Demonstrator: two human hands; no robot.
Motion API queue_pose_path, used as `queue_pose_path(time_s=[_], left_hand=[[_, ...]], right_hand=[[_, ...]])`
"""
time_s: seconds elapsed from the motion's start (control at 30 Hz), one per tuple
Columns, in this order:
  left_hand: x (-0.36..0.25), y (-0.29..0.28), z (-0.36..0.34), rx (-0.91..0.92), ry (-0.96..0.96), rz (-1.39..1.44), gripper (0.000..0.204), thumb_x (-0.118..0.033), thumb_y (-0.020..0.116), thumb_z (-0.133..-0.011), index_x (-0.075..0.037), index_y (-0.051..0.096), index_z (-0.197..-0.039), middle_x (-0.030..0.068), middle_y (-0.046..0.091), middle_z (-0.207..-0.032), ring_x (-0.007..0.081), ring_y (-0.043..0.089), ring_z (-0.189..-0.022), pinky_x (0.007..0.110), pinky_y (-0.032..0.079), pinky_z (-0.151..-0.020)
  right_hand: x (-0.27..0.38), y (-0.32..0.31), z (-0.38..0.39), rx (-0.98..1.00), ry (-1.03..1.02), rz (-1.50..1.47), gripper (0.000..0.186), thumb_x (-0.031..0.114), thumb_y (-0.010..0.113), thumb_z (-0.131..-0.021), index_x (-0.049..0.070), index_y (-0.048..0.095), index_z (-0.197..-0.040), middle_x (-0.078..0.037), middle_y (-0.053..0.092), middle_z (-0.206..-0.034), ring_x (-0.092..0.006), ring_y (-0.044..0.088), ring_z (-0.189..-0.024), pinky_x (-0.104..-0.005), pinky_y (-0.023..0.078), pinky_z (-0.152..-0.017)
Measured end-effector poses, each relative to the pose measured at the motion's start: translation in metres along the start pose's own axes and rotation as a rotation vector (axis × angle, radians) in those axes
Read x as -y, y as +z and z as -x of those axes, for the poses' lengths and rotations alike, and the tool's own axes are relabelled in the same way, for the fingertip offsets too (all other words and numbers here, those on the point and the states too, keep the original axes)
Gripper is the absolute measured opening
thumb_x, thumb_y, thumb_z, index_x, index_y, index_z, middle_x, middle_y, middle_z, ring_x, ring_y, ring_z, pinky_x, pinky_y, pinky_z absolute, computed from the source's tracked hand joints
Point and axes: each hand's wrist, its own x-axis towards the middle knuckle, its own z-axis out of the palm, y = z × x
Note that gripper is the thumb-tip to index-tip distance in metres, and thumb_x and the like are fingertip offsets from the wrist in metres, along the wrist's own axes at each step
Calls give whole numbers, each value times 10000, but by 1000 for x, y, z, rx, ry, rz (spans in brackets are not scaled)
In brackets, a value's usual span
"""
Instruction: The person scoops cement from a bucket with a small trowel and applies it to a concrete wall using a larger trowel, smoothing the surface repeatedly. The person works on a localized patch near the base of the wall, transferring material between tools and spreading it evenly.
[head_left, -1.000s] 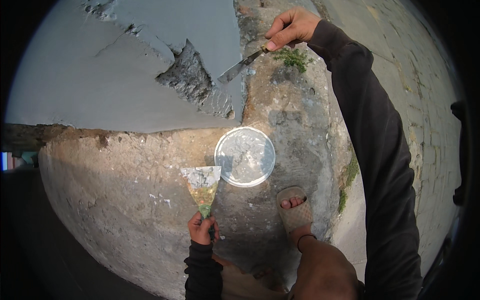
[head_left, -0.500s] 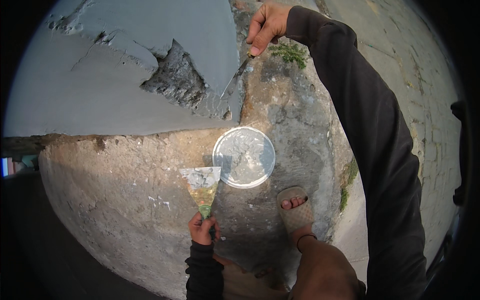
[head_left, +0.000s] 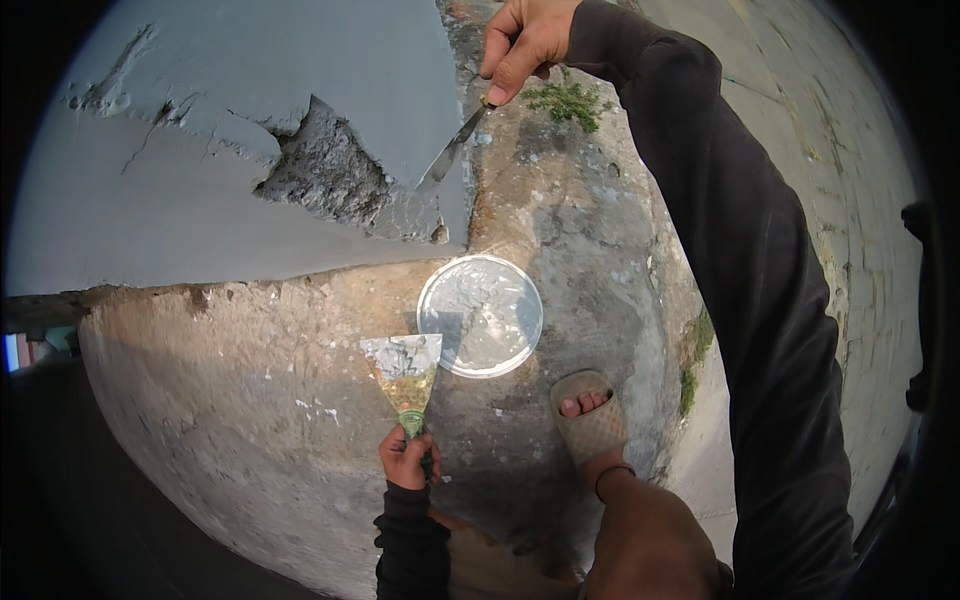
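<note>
Left fingers (head_left: 413, 449) grip a wide, paste-smeared, green-necked scraper (head_left: 404, 372); right fingers (head_left: 514, 74) pinch a slim, grey-bladed putty knife (head_left: 450, 153).

Compared with 1 second ago, my right hand (head_left: 528, 42) has moved left, away from the weeds (head_left: 568, 104), and its narrow scraper (head_left: 447, 153) slants more steeply. The hole (head_left: 325, 168) in the wall (head_left: 150, 220) sits farther left in my view.

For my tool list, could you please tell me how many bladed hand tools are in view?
2: a wide scraper in the left hand, and a narrow knife in the right hand, near the grey plaster. No others show.
</note>
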Motion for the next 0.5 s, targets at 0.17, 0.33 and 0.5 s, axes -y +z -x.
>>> queue_pose_path(time_s=[0.17,0.33,0.5], left_hand=[[-5,3,2,-22,-5,57,97,-85,515,-815,5,534,-784,87,526,-530,153,468,-365,264,338,-336],[-10,9,6,-8,0,39,86,-78,535,-821,3,535,-792,80,532,-548,141,470,-374,260,342,-341],[-13,19,12,4,-15,13,72,-73,564,-827,-6,550,-805,63,539,-556,126,471,-376,250,340,-342]], right_hand=[[-5,-3,73,-323,85,-121,260,343,778,-750,117,702,-855,28,655,-726,-11,461,-509,-195,357,-445],[-29,92,153,-341,502,-505,270,287,729,-829,36,686,-919,4,610,-658,-43,457,-451,-198,347,-395],[-24,150,186,-417,499,-690,244,212,650,-890,10,652,-1026,13,612,-748,-37,468,-523,-193,385,-470]])
